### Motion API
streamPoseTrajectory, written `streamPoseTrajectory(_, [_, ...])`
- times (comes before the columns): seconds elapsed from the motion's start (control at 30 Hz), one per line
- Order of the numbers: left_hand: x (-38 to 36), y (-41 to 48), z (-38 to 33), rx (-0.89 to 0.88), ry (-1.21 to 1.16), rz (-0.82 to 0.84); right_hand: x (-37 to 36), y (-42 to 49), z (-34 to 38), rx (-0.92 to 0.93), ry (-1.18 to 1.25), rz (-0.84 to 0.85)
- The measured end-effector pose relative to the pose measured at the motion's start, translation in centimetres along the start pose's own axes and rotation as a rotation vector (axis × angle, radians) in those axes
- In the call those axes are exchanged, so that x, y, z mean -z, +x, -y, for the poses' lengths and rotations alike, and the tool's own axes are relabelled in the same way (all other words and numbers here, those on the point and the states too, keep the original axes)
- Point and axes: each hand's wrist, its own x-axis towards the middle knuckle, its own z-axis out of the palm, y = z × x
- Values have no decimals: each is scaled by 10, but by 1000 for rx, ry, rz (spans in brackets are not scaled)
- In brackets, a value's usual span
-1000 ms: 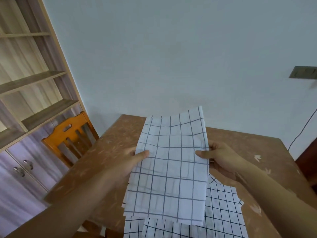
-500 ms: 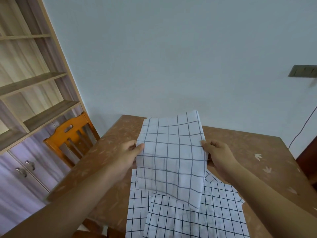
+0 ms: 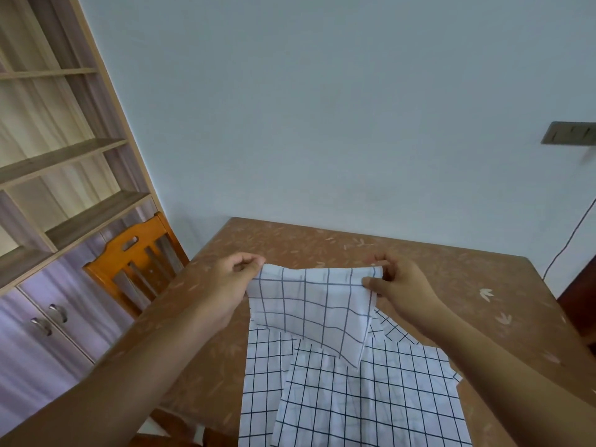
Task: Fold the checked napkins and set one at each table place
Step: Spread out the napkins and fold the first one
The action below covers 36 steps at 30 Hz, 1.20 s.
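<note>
at the near edge of the table (image 3: 419,262) lie flat checked napkins, overlapping: an upper flat napkin (image 3: 371,401), a lower flat napkin (image 3: 261,382) showing at its left, and a checked corner (image 3: 395,329) at the right that may be a third; i count two for certain. just above them the folded napkin (image 3: 316,311) is held toward the middle of the table, its top edge running left to right between the hands and its body sloping down toward the near edge; whether its low corner touches the pile i cannot tell. the left hand (image 3: 232,285) pinches the top left corner between thumb and curled fingers, and the right hand (image 3: 403,291) pinches the top right corner the same way, so each hand is at its own end and neither is nearer. the next fold, i judge, turns on that left-to-right edge. the far half of the table carries no napkin. one chair (image 3: 138,262) stands at the left edge.
</note>
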Motion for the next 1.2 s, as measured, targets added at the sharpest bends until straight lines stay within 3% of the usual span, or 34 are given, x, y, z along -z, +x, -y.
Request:
streamPoseTrajectory(0.13, [6,-1,-7,-40,41,63,3,0,7,15,-19,-56])
streamPoseTrajectory(0.47, [28,11,-8,-241,525,65,5,1,14,39,-239,-75])
streamPoseTrajectory(0.57, [31,9,-14,-280,584,103,8,1,14,26,-144,-88])
streamPoseTrajectory(0.83, [31,-3,-31,-228,177,121,12,-4,32,10,455,-37])
streamPoseTrajectory(0.97, [24,-5,-30,-247,124,25,1,-11,49,19,479,-45])
streamPoseTrajectory(1.2, [16,-14,-41,-270,2,-48,-5,-18,65,169,313,42])
